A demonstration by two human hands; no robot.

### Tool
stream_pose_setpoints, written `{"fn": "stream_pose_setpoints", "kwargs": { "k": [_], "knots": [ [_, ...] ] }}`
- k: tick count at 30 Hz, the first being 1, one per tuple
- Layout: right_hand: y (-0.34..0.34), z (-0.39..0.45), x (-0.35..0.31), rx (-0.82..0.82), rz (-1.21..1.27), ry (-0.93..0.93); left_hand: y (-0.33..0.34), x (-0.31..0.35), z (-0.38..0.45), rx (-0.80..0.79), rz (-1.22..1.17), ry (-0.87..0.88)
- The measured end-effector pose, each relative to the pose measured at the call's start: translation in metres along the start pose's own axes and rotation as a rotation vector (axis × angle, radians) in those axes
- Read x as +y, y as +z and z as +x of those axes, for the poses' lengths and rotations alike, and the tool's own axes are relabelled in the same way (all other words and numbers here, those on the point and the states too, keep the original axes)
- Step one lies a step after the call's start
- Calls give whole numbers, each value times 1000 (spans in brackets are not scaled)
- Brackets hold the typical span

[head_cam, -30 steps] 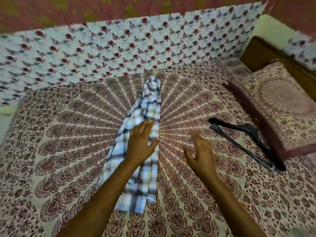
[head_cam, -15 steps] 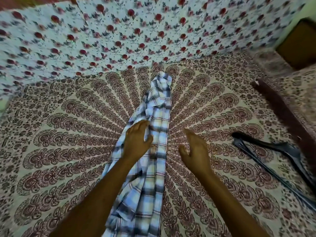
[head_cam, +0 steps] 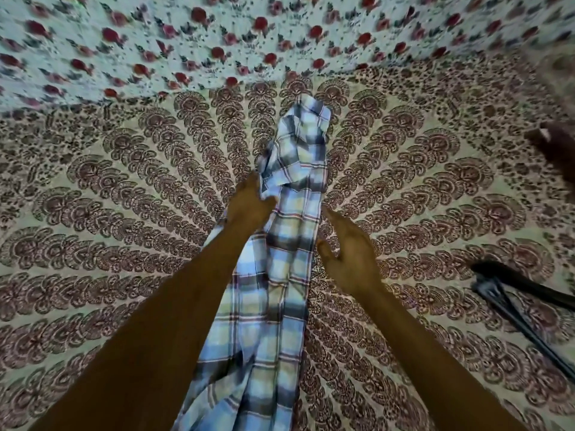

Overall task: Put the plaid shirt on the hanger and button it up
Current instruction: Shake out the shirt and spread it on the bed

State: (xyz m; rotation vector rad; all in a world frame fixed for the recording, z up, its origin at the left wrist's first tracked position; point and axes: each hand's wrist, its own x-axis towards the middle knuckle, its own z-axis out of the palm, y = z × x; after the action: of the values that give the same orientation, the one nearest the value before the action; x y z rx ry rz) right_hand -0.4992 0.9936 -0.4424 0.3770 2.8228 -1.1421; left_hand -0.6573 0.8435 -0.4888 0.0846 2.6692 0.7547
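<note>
- Patterned cloth covers the whole scene: a bedspread (head_cam: 124, 231) printed with rings of maroon paisley fans fills the middle and lower frame, and a paler sheet with red flowers (head_cam: 193, 42) runs across the top.
- Down the centre of the frame lies the plaid shirt (head_cam: 280, 275), bunched into a long narrow strip from the upper middle to the bottom edge, blue, white and yellow checks with dark lines.
- At centre frame the left hand (head_cam: 249, 206) has its fingers curled into a gathered fold of the shirt and grips it there.
- Just right of the cloth the right hand (head_cam: 348, 250) is spread, fingers fairly straight, holding nothing; its fingertips are at or just beside the shirt's right edge, contact not clear.
- At the right edge, well apart from both hands, the black hanger (head_cam: 510, 293) lies on the bedspread, only partly in view.
- The step in hand looks like lifting and opening the shirt to find the collar. It would go best if the free hand takes the opposite edge, so the bundle shakes out flat rather than twisting.
- Soft folds may hide the collar and button placket, so finding them first seems wise before reaching for the hanger.
- A dark shape (head_cam: 557, 150) at the upper right is too blurred to identify.
</note>
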Motion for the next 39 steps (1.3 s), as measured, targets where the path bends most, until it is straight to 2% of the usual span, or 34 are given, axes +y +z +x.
{"fn": "stream_pose_setpoints", "kwargs": {
  "k": [3,6,9,11,13,15,17,18,19,21,23,25,29,31,34,39],
  "knots": [
    [7,24,5,-13,87,8,-2,7,12,42,11,-25],
    [9,53,4,34,385,131,4,20,4,9,-24,161],
    [4,81,3,135,594,285,24,33,-19,-135,-102,353],
    [5,107,12,134,731,376,36,38,-29,-246,-116,436],
    [22,142,51,121,794,443,46,37,-34,-395,-108,500],
    [33,163,82,138,840,489,47,35,-32,-573,-139,487],
    [18,155,62,164,885,519,40,37,-25,-711,-237,401],
    [11,151,54,201,892,515,34,39,-20,-718,-308,362],
    [11,153,56,246,914,526,30,39,-9,-648,-383,338],
    [15,161,67,346,920,547,20,40,16,-335,-445,339],
    [17,167,75,430,932,570,15,37,48,-13,-308,290],
    [15,169,75,463,983,576,13,31,81,166,-198,172],
    [18,177,82,298,1257,502,17,21,131,163,-280,25],
    [23,185,88,231,1325,560,23,22,146,116,-302,-20],
    [28,193,84,189,1230,607,25,29,158,35,-377,-60],
    [28,205,82,138,1077,528,31,48,160,-161,-544,-130]
  ]
}}
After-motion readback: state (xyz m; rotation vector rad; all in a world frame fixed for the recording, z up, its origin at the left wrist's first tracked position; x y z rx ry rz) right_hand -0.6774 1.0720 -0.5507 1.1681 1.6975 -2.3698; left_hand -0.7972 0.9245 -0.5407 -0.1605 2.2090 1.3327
